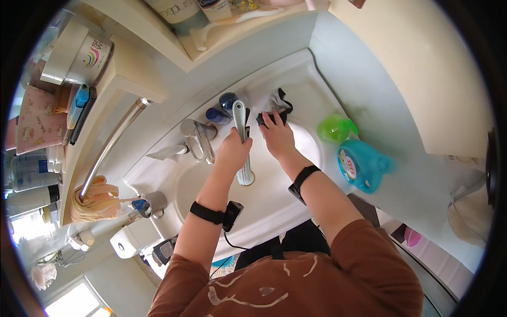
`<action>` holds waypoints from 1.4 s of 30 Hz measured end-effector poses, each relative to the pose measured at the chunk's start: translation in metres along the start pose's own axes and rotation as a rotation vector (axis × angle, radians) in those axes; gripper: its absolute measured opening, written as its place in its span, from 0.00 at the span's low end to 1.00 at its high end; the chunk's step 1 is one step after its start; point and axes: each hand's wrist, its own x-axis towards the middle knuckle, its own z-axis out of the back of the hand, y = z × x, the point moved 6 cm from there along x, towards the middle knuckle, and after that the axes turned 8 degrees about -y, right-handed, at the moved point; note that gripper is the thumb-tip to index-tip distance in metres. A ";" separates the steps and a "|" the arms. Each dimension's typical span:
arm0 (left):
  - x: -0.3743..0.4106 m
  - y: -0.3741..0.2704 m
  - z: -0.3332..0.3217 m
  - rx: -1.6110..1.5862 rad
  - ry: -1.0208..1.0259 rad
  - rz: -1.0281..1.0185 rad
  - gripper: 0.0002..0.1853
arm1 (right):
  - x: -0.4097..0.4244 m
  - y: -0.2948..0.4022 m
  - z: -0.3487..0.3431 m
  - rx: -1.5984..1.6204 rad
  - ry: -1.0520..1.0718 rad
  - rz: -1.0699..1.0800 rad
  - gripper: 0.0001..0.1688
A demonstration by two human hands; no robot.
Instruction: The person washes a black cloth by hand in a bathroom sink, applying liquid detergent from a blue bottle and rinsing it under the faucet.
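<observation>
My left hand (pixel 233 148) is closed around the handle of a white and grey brush (pixel 240 115). The brush's pale bristled end points down at the drain of the white washbasin (pixel 273 220). My right hand (pixel 276 134) lies on a crumpled grey and black cloth (pixel 278 104) at the basin's back rim. Its fingers are spread over the dark edge of the cloth; whether they grip it is not clear. The metal faucet (pixel 198 138) stands left of my left hand. Two small dark blue containers, one a round jar (pixel 227 102), stand behind the brush.
A green bottle (pixel 334 128) and a turquoise detergent jug (pixel 362 164) stand at the basin's right side. A grey cup (pixel 156 202) is at the left rim. Shelves with jars and tubes overhang the left and back. A metal rail (pixel 115 146) holds a peach towel (pixel 95 202).
</observation>
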 end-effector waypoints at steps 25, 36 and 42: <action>0.096 -0.142 -0.090 0.535 0.205 -0.389 0.13 | -0.084 -0.028 0.058 0.025 -0.150 -0.073 0.16; 0.129 -0.154 -0.144 0.514 0.101 -0.389 0.14 | -0.160 -0.044 0.091 0.400 0.020 -0.008 0.28; 0.126 -0.156 -0.140 0.648 -0.039 -0.452 0.20 | -0.172 -0.050 0.101 0.411 -0.022 -0.031 0.28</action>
